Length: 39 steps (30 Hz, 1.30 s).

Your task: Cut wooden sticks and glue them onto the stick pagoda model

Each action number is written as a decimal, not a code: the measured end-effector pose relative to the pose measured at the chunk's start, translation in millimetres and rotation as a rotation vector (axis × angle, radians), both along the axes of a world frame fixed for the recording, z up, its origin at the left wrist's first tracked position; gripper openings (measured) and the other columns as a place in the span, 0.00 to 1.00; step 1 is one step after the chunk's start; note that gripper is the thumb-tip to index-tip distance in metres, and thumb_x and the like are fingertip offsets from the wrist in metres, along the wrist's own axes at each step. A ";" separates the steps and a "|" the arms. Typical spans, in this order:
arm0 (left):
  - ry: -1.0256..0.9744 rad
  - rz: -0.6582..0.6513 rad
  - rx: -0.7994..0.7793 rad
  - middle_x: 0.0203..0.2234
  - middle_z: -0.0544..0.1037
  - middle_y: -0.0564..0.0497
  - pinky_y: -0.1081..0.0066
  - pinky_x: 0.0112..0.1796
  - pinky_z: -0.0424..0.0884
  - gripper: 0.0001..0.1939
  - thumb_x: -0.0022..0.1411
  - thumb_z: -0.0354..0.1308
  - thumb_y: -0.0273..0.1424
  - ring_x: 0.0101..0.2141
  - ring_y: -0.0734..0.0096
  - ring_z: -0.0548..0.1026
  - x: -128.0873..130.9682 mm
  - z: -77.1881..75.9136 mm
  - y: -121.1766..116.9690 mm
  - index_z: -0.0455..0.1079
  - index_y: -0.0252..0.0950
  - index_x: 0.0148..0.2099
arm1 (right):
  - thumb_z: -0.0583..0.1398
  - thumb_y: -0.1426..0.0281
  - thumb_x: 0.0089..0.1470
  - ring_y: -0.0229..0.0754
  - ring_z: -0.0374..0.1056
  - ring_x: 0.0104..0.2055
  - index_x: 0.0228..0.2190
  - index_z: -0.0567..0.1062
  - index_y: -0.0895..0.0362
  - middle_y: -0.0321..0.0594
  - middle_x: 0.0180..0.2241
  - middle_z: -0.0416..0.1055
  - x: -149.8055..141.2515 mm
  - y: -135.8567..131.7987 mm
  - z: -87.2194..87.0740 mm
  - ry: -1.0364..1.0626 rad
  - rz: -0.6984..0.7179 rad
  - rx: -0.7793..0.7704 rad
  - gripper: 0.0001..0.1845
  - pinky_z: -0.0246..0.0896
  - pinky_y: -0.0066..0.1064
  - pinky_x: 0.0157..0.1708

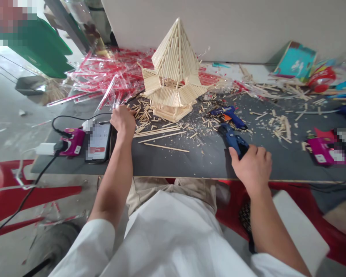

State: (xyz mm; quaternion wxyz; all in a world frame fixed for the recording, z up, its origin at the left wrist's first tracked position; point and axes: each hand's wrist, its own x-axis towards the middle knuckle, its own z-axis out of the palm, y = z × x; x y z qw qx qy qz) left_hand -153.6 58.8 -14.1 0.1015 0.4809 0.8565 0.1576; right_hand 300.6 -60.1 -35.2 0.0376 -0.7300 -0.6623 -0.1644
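Note:
My right hand (253, 167) is wrapped round the handles of blue pliers (233, 139), whose head points away from me over the dark tabletop. My left hand (123, 121) rests at the near edge of the clear and red wrappers (115, 82). Its fingers look curled, and their tips are hidden, so what they hold does not show. Between and beyond both hands stands a pagoda-like model (177, 69) of thin wooden sticks, with a pointed roof and a flared lower tier. Several loose wooden sticks (161, 132) lie in front of it, among short cut pieces (144, 111).
A blue glue gun (230, 115) lies just beyond the pliers. Left of my left hand are a phone (98, 142) and a magenta power adapter (72, 141) with cables. Another magenta adapter (324, 150) sits far right. Wood scraps (282, 127) litter the dark table (167, 163).

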 end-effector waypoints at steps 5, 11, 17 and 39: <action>0.034 0.145 0.101 0.44 0.81 0.37 0.50 0.47 0.71 0.16 0.60 0.62 0.39 0.47 0.39 0.77 3.9 -4.2 2.5 0.80 0.39 0.48 | 0.48 0.44 0.65 0.65 0.66 0.47 0.52 0.71 0.74 0.68 0.45 0.70 4.0 -1.6 -11.3 0.014 -0.047 0.030 0.43 0.59 0.47 0.46; 0.029 0.084 0.231 0.36 0.80 0.40 0.54 0.45 0.70 0.13 0.62 0.61 0.41 0.42 0.44 0.77 6.3 8.5 -6.1 0.80 0.39 0.42 | 0.56 0.50 0.63 0.70 0.61 0.61 0.60 0.67 0.70 0.70 0.57 0.66 5.5 5.0 -13.9 0.154 0.024 0.130 0.39 0.57 0.60 0.57; -0.336 -0.416 0.322 0.20 0.68 0.54 0.70 0.28 0.58 0.12 0.59 0.67 0.41 0.22 0.73 0.63 43.8 33.4 -44.6 0.76 0.37 0.34 | 0.60 0.62 0.64 0.49 0.75 0.47 0.46 0.79 0.56 0.46 0.45 0.79 -42.7 16.1 30.1 0.650 0.437 0.020 0.14 0.68 0.42 0.53; -0.883 -0.816 0.505 0.36 0.82 0.47 0.68 0.41 0.74 0.15 0.75 0.52 0.43 0.36 0.70 0.79 112.0 -14.0 -44.1 0.68 0.37 0.51 | 0.67 0.54 0.58 0.37 0.72 0.29 0.38 0.77 0.54 0.37 0.32 0.76 -153.2 99.7 9.4 1.656 0.693 -0.162 0.17 0.70 0.32 0.31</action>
